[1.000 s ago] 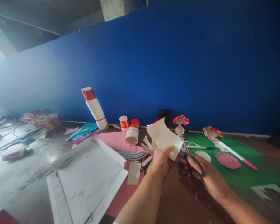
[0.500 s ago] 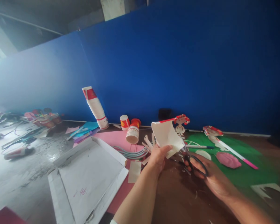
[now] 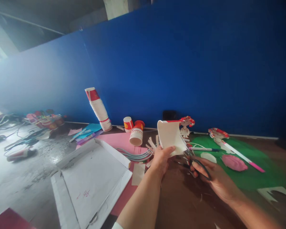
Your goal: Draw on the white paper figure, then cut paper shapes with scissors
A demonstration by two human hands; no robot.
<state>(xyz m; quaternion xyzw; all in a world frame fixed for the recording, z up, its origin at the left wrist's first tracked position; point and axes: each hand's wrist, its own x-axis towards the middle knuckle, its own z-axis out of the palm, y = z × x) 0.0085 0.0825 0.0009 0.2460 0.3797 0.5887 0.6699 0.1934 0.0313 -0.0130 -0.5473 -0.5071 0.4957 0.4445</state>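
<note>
Over the last second, paper (image 3: pixel 170 136) pinched in left hand (image 3: pixel 160 159) has swung from slanted to more nearly upright above the table (image 3: pixel 181 200), lower right edge by scissors (image 3: pixel 190 158) gripped in right hand (image 3: pixel 212 173), apparently feeding the cut.

The one view comes from a camera worn on the person's head, looking forward and slightly down across the table (image 3: pixel 178 202). It sits above and behind the forearms (image 3: pixel 141 198), which come in from the bottom and lower right; the left hand (image 3: pixel 162 158) and right hand (image 3: pixel 216 178) appear close, right of centre. Beyond, a blue partition (image 3: pixel 181 66) takes up most of the upper half, seen at an angle, receding to the left.
</note>
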